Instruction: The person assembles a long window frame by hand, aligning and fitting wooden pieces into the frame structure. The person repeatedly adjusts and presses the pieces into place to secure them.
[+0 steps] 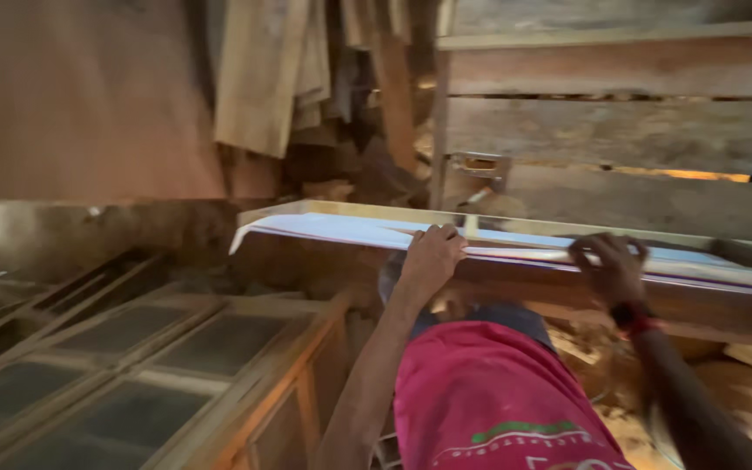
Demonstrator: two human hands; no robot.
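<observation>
Both hands, left (429, 258) and right (609, 265), grip a thin, pale bluish-white sheet (341, 228).

Both hands rest on a long, thin, pale bluish-white laminate sheet (332, 231) that lies on a long wooden board (567, 228). The left hand (431, 258) grips the sheet's near edge, fingers curled over the top. The right hand (611, 265), with a red band at the wrist, presses on it further along. A glazed wooden window frame (176, 365) leans below left, and rough plank walls (620, 130) stand behind.
</observation>
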